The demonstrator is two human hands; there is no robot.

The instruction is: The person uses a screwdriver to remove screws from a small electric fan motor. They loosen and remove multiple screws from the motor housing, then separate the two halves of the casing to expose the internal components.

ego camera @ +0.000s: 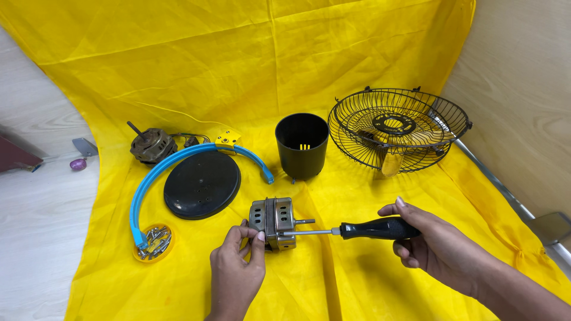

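Metal motor housing (272, 222) — pinched in left hand (236, 270), screwdriver (357, 229) tip prob. touching.

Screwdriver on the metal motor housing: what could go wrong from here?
1. The left hand steadies the metal motor housing with fingertips only, near the screwdriver tip; a slip could jab them.
2. The housing rests on the loose, creased yellow cloth, so it may tip or slide under pressure.
3. The right hand drives the tool sideways, nearly level, which may let the tip cam out. A freed screw could get lost in the folds, far from the screw dish.
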